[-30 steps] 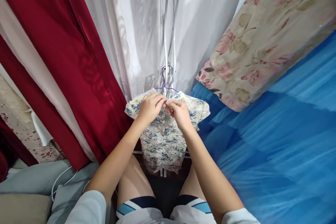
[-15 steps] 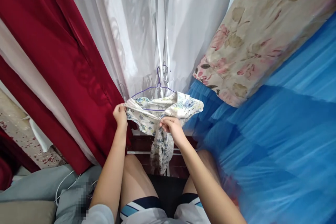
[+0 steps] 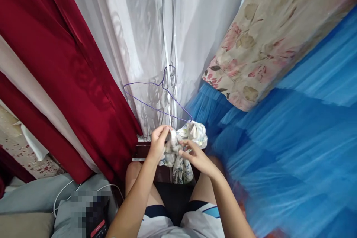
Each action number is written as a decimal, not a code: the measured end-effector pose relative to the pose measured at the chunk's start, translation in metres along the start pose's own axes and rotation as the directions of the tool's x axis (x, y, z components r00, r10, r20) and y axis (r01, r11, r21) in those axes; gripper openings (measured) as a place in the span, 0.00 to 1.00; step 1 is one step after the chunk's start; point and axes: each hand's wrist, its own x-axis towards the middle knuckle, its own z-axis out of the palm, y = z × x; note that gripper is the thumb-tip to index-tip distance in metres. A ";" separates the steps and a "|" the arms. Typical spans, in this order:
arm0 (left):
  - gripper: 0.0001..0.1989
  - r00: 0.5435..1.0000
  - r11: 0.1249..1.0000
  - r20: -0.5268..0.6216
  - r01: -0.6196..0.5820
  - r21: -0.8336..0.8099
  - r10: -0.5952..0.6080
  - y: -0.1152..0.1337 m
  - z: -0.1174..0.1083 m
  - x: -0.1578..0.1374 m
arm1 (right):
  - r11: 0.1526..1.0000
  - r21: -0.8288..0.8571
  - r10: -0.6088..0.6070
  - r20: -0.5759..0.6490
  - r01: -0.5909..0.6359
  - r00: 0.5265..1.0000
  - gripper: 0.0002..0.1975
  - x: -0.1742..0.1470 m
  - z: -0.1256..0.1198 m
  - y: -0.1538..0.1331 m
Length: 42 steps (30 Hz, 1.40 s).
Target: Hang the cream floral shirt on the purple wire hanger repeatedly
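A white floral garment (image 3: 192,134) with blue and yellow print hangs bunched in front of my knees. My left hand (image 3: 158,143) pinches its upper edge. At its right side, my right hand (image 3: 196,156) has its thumb and fingers apart against the cloth. Just above, a purple hanger (image 3: 157,111) tilts down to the right, its left arm bare. Its right tip meets the top of the garment; I cannot tell whether the cloth is still looped over it. The hanger's hook sits among white straps (image 3: 167,44).
Red curtains (image 3: 61,55) hang left, a white curtain (image 3: 134,44) behind. A floral cloth (image 3: 251,52) and blue ruffled tulle (image 3: 279,148) fill the right. Grey cushions (image 3: 30,193), a white cable (image 3: 60,193) and a partly blurred dark device (image 3: 97,215) lie lower left.
The garment has slid off the hanger's left arm and dropped lower, bunched up. My left hand moved right and down with it; my right hand moved slightly right and its fingers opened. The hanger tilted.
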 end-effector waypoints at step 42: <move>0.13 0.993 0.328 0.022 -0.058 0.943 0.114 0.041 -0.191 0.155 | 0.966 0.259 -0.054 0.149 0.013 0.987 0.12 0.129 -0.068 -0.120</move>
